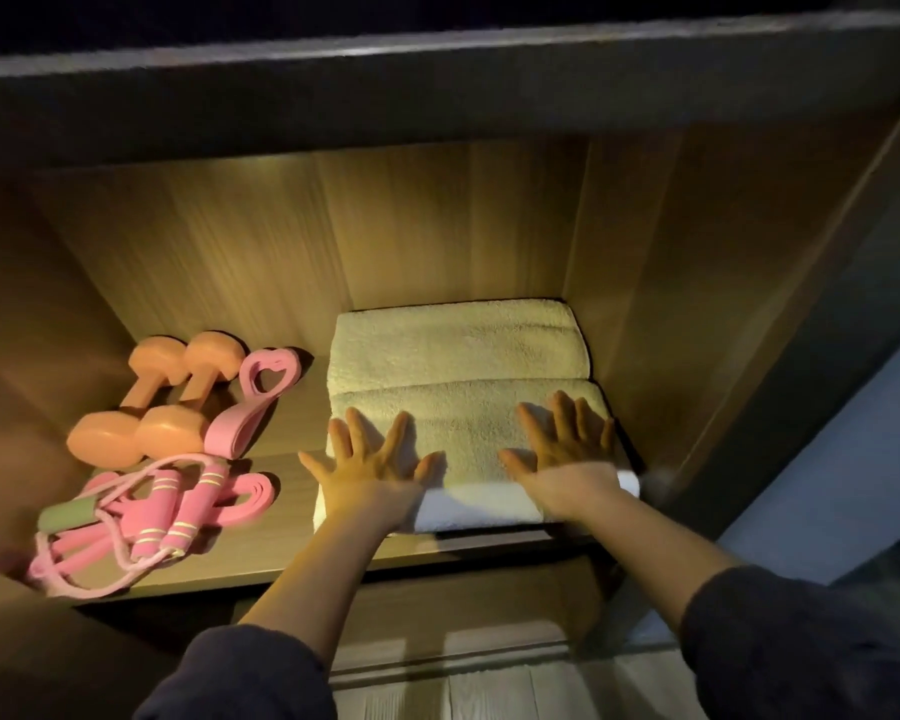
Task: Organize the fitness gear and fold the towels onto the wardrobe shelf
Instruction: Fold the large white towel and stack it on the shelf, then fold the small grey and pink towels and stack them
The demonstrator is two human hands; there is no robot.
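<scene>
Head view: left hand (372,470) and right hand (562,454) press spread, flat fingers onto the front folded towel (463,423).

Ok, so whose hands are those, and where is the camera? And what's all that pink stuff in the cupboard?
There is no machine here, just a person. The camera sits on their head and looks forward and down, so you see their own two arms reaching in from the bottom of the one picture. In front of them is a wooden wardrobe shelf. The left hand and the right hand lie flat, fingers spread, on the front folded towel. A second folded towel lies behind it. Neither hand grips anything. On the left part of the shelf lie two orange dumbbells, a pink heart-shaped exerciser and a pink jump rope, tangled up with a pink band.
</scene>
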